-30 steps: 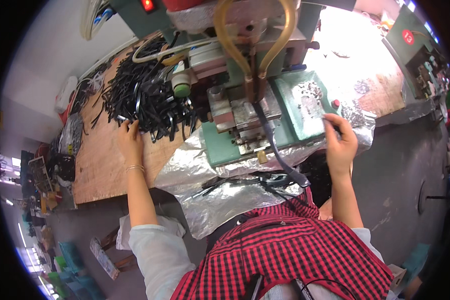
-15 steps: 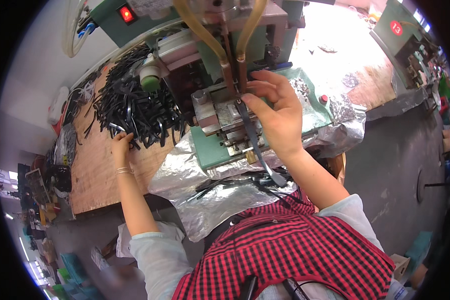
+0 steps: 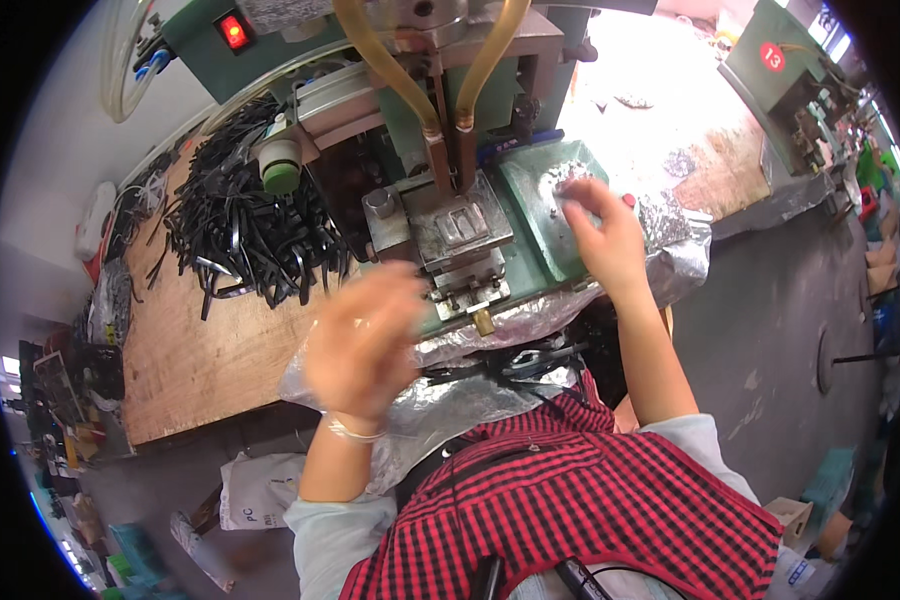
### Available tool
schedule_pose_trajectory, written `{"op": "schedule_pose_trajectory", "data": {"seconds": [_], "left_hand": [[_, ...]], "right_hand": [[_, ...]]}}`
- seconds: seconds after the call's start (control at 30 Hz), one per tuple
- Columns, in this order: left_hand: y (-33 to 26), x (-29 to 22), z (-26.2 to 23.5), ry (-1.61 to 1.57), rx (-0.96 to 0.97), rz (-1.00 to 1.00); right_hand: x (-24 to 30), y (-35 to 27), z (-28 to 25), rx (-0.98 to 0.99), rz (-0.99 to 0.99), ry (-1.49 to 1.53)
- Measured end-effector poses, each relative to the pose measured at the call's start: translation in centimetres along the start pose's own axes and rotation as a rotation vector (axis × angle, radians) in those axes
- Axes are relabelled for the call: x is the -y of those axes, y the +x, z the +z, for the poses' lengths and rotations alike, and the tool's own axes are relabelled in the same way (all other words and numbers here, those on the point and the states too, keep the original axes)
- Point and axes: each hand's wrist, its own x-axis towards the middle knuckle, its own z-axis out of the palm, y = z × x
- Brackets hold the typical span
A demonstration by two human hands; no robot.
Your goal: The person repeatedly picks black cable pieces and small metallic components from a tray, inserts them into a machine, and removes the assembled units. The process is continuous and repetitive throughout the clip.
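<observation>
My left hand [image 3: 365, 340] is smeared by motion in front of the press's left side, over the foil sheet's edge; whether it holds anything cannot be made out. My right hand [image 3: 608, 245] is over the green plate [image 3: 542, 222], beside a scatter of small metal bits [image 3: 562, 178]. Its thumb and finger are bent toward each other, and anything between the tips is too small to see. Between the hands stands the press's metal fixture block [image 3: 460, 225], with no strap on it. Two copper-coloured bars [image 3: 464, 160] come down just behind the block.
A heap of black straps [image 3: 255, 225] covers part of the wooden table [image 3: 195, 375] on the left. More dark straps [image 3: 530, 362] lie on the silver foil [image 3: 440, 400] by my apron. A green-capped cylinder [image 3: 280, 175] juts from the press. Another green machine [image 3: 785, 75] stands far right.
My left hand has left the strap heap and swung right toward the press. My right hand has moved right, off the fixture, and the black strap is gone from the block.
</observation>
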Motion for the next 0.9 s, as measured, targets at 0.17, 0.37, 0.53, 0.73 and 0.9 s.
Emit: {"op": "schedule_pose_trajectory", "data": {"seconds": [0.17,0.37,0.53,0.73,0.9], "left_hand": [[0.0,-0.9,4.5,0.177,0.153,0.333],[0.3,0.2,5.1,0.169,0.125,0.377],[0.1,0.2,5.4,0.185,0.107,0.375],[-1.0,-1.1,4.6,0.094,0.121,0.166],[-4.1,-3.8,1.9,0.088,0.188,-0.076]], "right_hand": [[-1.5,-2.5,-0.3,0.036,-0.126,0.001],[-2.7,1.6,-1.8,-0.274,-0.093,0.191],[-3.4,-1.0,-2.3,-0.016,0.002,-0.028],[-1.9,-1.1,-0.6,0.008,-0.172,-0.507],[-2.7,-1.4,0.5,-0.086,-0.290,-0.683]]}}
